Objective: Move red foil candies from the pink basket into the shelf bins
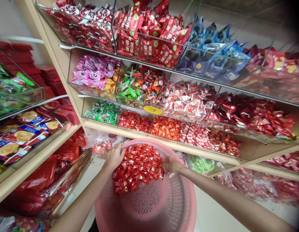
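A large pink plastic basket point(173, 206) with a perforated wall stands tilted below the shelves. Many small candies in shiny red wrappers point(139, 167) are heaped at its far side, leaving part of its bottom bare. My left hand point(114, 157) lies at the left edge of the heap, by the basket's rim, its fingers stretched out. On the heap's opposite side, my right hand point(172, 166) is inside the basket, its slightly blurred fingers apart and against the candies. Neither hand shows a candy held between the fingers.
Clear-fronted shelf bins hold green candies point(102, 112), orange candies point(166, 127) and purple candies point(96, 69). A yellow price tag point(153, 110) sits on one bin. Red bags point(40, 174) fill the lower left. Bagged candies point(251, 182) lie under the shelf at right.
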A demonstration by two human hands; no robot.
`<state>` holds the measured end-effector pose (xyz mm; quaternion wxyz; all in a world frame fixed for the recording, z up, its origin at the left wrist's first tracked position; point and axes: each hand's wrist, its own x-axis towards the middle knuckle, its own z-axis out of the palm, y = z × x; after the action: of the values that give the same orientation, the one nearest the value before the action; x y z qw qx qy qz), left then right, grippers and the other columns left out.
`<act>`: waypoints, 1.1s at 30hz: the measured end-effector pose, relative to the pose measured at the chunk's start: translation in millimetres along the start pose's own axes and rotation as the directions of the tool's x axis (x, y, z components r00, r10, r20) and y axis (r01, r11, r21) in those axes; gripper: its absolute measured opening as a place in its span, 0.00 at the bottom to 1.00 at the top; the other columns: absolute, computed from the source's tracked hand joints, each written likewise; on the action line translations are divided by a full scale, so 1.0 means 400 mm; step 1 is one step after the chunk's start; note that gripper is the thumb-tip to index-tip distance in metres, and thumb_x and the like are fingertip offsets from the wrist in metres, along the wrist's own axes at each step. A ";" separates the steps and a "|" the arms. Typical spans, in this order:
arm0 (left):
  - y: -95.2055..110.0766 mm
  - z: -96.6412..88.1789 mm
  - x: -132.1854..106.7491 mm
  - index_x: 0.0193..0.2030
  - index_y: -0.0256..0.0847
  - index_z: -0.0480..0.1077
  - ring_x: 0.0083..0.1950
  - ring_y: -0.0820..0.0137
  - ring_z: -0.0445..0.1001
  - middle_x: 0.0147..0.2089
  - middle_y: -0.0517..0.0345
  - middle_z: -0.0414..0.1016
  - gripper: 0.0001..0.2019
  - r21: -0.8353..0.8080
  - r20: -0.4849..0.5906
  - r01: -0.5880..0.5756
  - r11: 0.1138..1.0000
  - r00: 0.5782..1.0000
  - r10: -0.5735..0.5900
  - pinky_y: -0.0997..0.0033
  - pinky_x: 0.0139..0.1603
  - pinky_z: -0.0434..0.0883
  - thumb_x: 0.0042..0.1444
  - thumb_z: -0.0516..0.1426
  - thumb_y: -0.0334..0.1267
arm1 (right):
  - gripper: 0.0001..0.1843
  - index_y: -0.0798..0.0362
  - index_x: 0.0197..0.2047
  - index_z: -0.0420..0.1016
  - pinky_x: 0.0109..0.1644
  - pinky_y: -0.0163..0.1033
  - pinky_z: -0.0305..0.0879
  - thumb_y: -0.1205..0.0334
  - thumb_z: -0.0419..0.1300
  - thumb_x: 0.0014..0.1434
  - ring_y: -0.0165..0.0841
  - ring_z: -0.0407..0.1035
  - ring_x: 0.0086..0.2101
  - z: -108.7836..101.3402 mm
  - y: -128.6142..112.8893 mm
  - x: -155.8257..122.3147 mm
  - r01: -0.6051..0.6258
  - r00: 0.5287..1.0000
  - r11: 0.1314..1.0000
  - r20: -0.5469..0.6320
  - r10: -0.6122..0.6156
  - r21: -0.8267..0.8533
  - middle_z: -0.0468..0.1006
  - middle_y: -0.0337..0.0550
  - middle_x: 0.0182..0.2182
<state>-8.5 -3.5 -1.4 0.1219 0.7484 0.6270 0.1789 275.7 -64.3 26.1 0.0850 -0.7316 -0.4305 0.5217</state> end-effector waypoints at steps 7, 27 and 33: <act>-0.001 -0.002 0.000 0.52 0.41 0.62 0.49 0.64 0.71 0.51 0.53 0.71 0.18 -0.014 0.007 0.000 1.000 1.000 0.000 0.67 0.47 0.66 0.59 0.43 0.43 | 0.08 0.55 0.25 0.65 0.24 0.29 0.62 0.63 0.55 0.55 0.27 0.67 0.19 -0.018 -0.246 0.012 0.416 0.876 0.834 -0.086 -0.475 -0.363 0.71 0.38 0.15; -0.009 0.016 -0.002 0.51 0.39 0.63 0.51 0.65 0.69 0.50 0.50 0.72 0.20 -0.077 -0.053 0.001 0.997 0.999 -0.005 0.66 0.51 0.64 0.61 0.41 0.46 | 0.35 0.50 0.62 0.53 0.57 0.49 0.52 0.43 0.51 0.56 0.45 0.51 0.58 0.111 -0.588 0.377 0.548 0.670 0.567 -0.082 -0.737 -0.615 0.55 0.52 0.60; -0.004 0.012 -0.002 0.49 0.39 0.64 0.49 0.64 0.70 0.47 0.51 0.73 0.20 -0.054 -0.042 0.019 0.998 0.999 -0.021 0.65 0.49 0.65 0.61 0.40 0.47 | 0.36 0.51 0.59 0.60 0.55 0.46 0.55 0.40 0.55 0.52 0.45 0.56 0.55 0.113 -0.570 0.373 0.578 0.644 0.515 -0.034 -0.764 -0.633 0.57 0.52 0.59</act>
<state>-8.1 -3.7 -6.7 0.1305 0.7346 0.6318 0.2102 127.2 168.5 34.2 0.1264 -0.5645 -0.7976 0.1709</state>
